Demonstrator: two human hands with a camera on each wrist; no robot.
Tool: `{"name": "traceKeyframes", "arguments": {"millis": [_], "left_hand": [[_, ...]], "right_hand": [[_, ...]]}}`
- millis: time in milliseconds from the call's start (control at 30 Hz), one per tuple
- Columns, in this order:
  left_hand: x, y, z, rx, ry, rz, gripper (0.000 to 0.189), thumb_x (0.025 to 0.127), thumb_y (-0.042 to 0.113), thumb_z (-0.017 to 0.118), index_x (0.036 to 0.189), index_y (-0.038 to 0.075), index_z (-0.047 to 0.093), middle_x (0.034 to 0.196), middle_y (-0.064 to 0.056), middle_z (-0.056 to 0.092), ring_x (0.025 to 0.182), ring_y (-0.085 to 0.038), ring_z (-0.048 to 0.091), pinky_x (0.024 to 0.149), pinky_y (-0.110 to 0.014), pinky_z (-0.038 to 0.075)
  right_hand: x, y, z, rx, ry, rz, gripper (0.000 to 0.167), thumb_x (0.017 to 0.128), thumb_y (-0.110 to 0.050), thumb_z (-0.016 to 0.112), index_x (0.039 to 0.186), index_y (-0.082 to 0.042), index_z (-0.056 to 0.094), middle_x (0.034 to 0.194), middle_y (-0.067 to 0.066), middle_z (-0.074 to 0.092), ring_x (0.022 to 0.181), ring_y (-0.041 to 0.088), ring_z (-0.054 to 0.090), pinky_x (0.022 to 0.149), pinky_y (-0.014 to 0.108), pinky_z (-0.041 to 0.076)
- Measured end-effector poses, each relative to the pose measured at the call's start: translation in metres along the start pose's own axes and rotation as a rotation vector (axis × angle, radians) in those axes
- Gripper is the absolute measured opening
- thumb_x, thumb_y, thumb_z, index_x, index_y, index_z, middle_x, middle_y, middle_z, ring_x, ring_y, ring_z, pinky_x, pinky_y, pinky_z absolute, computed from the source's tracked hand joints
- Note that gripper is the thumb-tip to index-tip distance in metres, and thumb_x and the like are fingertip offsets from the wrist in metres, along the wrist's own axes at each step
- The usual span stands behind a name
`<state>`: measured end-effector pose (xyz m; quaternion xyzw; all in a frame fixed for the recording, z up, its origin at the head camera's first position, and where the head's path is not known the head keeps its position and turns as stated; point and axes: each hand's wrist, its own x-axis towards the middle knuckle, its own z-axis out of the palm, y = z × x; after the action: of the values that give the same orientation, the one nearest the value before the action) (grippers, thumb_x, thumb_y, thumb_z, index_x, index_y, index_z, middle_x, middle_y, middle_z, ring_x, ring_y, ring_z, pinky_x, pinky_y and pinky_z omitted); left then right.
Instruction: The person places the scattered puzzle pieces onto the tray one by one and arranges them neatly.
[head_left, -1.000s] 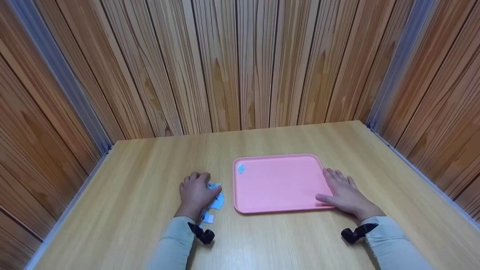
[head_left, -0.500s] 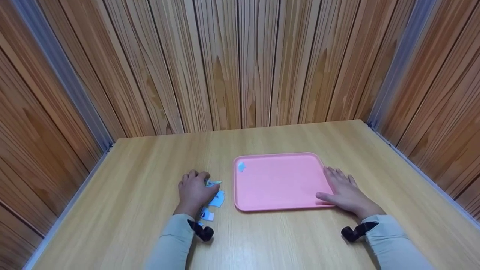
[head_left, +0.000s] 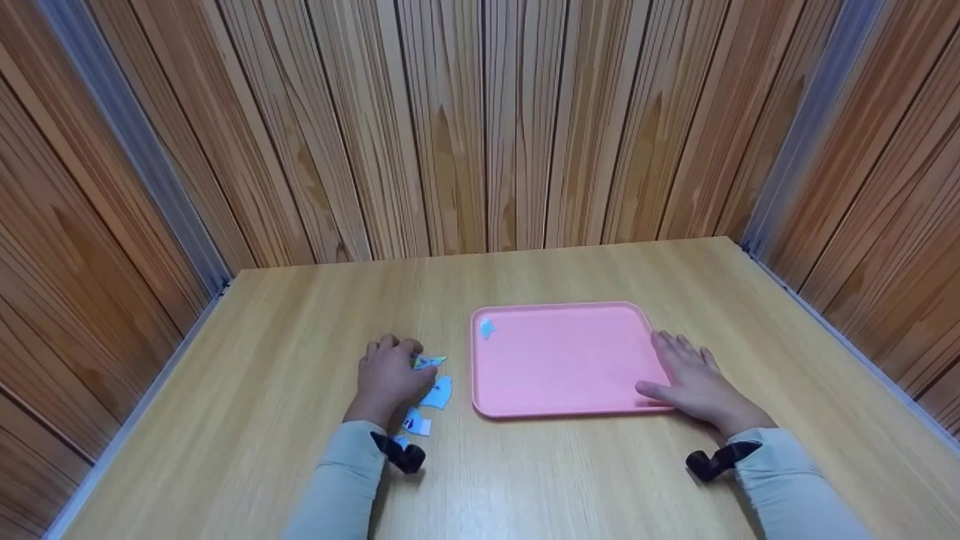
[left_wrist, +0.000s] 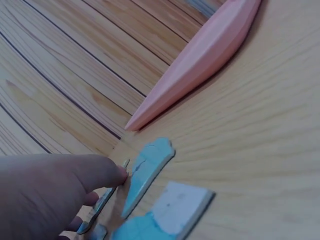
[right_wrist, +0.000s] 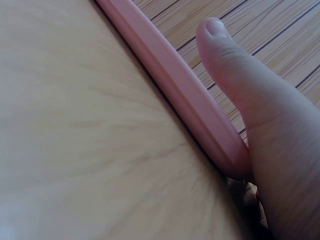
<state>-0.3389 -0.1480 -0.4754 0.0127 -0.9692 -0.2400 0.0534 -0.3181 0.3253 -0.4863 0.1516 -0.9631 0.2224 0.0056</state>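
In the head view my left hand (head_left: 388, 381) is left of the pink tray (head_left: 566, 367), its curled thumb and fingers pinching a flat blue puzzle piece (head_left: 430, 362). From the left wrist, that held piece (left_wrist: 103, 202) appears nearly edge-on, tilted against the table. Close to the hand lie a larger blue piece (head_left: 439, 392), a blue-and-white piece (head_left: 418, 424) and a partly covered one (head_left: 401, 441). One small light-blue piece (head_left: 487, 328) sits in the tray's far left corner. My right hand (head_left: 694, 382) rests against the tray's right edge, fingers extended and thumb over the rim.
The wooden table (head_left: 555, 480) reaches back to a wood-panelled wall (head_left: 480, 127). Similar panels stand on both sides, with grey-blue posts at the corners. Each wrist wears a black camera mount (head_left: 401, 454) near the sleeve.
My left fingers have tipped up the puzzle piece, which shows thinner now. The left hand has barely shifted. My right hand stays at the tray; the head view has moved slightly.
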Motion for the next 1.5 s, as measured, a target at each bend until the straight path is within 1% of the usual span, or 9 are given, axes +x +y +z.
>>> {"name": "traceKeyframes", "arguments": {"millis": [200,333,567,667,800,967,1200,1367,1500], "left_hand": [[0.001,-0.005,-0.005,-0.003,-0.031,0.017,0.042,0.087,0.032,0.07,0.125,0.017,0.07,0.127,-0.011,0.053,0.113,-0.031,0.042,0.098,-0.051,0.038],[0.003,-0.007,-0.007,-0.017,-0.054,0.025,0.042,0.086,0.027,0.066,0.127,0.016,0.068,0.128,-0.01,0.052,0.114,-0.031,0.042,0.101,-0.052,0.036],[0.005,-0.009,-0.007,-0.027,-0.052,0.001,0.037,0.09,0.027,0.068,0.126,0.017,0.068,0.131,-0.01,0.052,0.119,-0.032,0.043,0.105,-0.052,0.034],[0.005,-0.009,-0.006,-0.012,-0.04,0.024,0.034,0.092,0.028,0.067,0.124,0.016,0.069,0.13,-0.011,0.054,0.119,-0.032,0.044,0.105,-0.054,0.034],[0.006,-0.01,-0.005,0.005,-0.042,0.051,0.032,0.096,0.029,0.066,0.125,0.014,0.069,0.13,-0.011,0.054,0.12,-0.033,0.043,0.106,-0.057,0.032],[0.008,-0.009,-0.005,0.01,-0.061,0.052,0.033,0.099,0.03,0.064,0.128,0.013,0.067,0.134,-0.011,0.051,0.127,-0.033,0.041,0.109,-0.059,0.029],[0.007,-0.01,-0.002,0.024,-0.055,0.074,0.033,0.101,0.029,0.063,0.129,0.013,0.066,0.138,-0.012,0.049,0.129,-0.034,0.039,0.11,-0.061,0.029],[0.006,-0.007,-0.002,0.0,-0.05,0.074,0.033,0.101,0.029,0.062,0.129,0.012,0.066,0.142,-0.012,0.047,0.133,-0.034,0.037,0.113,-0.06,0.027],[0.006,0.001,-0.002,-0.029,-0.038,0.073,0.035,0.101,0.029,0.063,0.131,0.011,0.065,0.146,-0.012,0.045,0.137,-0.034,0.034,0.116,-0.057,0.024]], "right_hand": [[0.001,0.0,0.0,-0.008,0.003,0.001,0.103,0.093,-0.062,0.058,0.159,0.004,0.015,0.164,0.029,0.013,0.149,0.053,0.006,0.115,0.07,-0.003],[0.0,-0.001,-0.001,-0.014,0.006,0.006,0.103,0.093,-0.063,0.058,0.159,0.004,0.015,0.164,0.029,0.013,0.149,0.053,0.006,0.115,0.069,-0.004],[0.0,0.0,0.0,-0.016,0.013,-0.002,0.102,0.093,-0.062,0.057,0.159,0.003,0.016,0.164,0.029,0.014,0.149,0.052,0.007,0.115,0.069,-0.003],[0.0,0.0,0.0,-0.016,0.013,-0.004,0.102,0.093,-0.062,0.057,0.159,0.005,0.016,0.164,0.03,0.014,0.149,0.053,0.007,0.115,0.07,-0.003],[0.001,0.0,0.001,-0.015,0.001,0.009,0.103,0.093,-0.063,0.056,0.159,0.005,0.016,0.164,0.03,0.013,0.149,0.052,0.007,0.115,0.069,-0.004],[0.001,0.001,0.0,-0.01,-0.004,0.012,0.102,0.093,-0.063,0.056,0.159,0.003,0.015,0.164,0.029,0.013,0.15,0.052,0.006,0.115,0.069,-0.004],[0.001,0.001,0.001,-0.004,-0.001,0.014,0.102,0.093,-0.063,0.056,0.16,0.002,0.014,0.164,0.03,0.012,0.149,0.053,0.005,0.115,0.07,-0.005],[0.001,0.001,0.001,-0.008,0.003,0.006,0.102,0.093,-0.063,0.056,0.159,0.002,0.014,0.164,0.03,0.013,0.149,0.053,0.006,0.115,0.069,-0.004],[0.001,0.002,0.0,-0.011,0.006,0.001,0.101,0.094,-0.062,0.056,0.159,0.003,0.015,0.164,0.029,0.013,0.149,0.053,0.006,0.115,0.069,-0.004]]}}
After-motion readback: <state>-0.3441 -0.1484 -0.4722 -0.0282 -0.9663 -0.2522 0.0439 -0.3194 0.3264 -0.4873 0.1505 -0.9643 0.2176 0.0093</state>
